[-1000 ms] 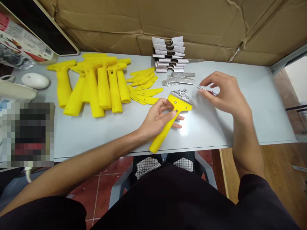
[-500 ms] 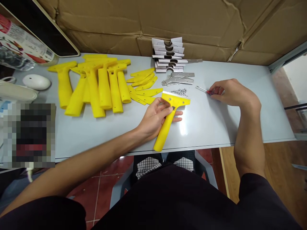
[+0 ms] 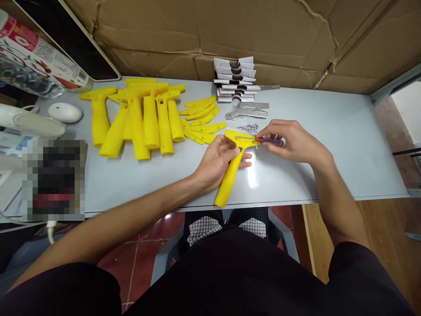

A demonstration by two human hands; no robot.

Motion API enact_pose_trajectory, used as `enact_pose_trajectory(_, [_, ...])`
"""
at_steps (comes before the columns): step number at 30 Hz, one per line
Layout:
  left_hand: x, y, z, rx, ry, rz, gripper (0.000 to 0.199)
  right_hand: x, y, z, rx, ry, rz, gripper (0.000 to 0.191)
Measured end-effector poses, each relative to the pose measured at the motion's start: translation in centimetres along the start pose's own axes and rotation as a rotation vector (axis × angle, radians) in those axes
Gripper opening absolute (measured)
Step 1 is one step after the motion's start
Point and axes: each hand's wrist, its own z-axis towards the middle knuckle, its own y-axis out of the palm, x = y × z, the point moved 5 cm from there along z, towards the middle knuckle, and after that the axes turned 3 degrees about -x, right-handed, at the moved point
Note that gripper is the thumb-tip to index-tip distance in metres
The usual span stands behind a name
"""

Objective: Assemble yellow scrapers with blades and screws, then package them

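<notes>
The left hand, partly curled with its thumb on top and other fingers splayed beneath, holds a yellow T-shaped plastic scraper above the front of the pale grey worktop; the right hand pinches a slim metal screwdriver with a purple-and-red handle, its shaft across the scraper's head. That light grip could let the head twist under pressure, and the shaft's shallow angle could make the tip skid toward the left fingers.
</notes>
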Motion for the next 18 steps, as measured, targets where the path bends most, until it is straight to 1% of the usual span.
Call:
enact_pose_trajectory(2, [-0.01,-0.04,0.01,-0.001,-0.001,0.010,0.035,-0.14,0.57,0.12,0.002,-0.013,0.003,0.025])
enact_pose_trajectory(4, [-0.02,-0.12,0.05,0.000,0.000,0.022,0.033,-0.20,0.70,0.13,0.007,-0.017,0.008,0.026])
enact_pose_trajectory(14, [-0.02,-0.17,0.15,0.008,0.000,0.043,0.028,-0.45,0.15,0.00,0.053,-0.030,0.000,0.026])
enact_pose_trajectory(18, [-0.12,-0.29,0.17,0.007,0.000,0.039,0.031,-0.57,0.14,0.03,0.058,-0.019,0.004,0.025])
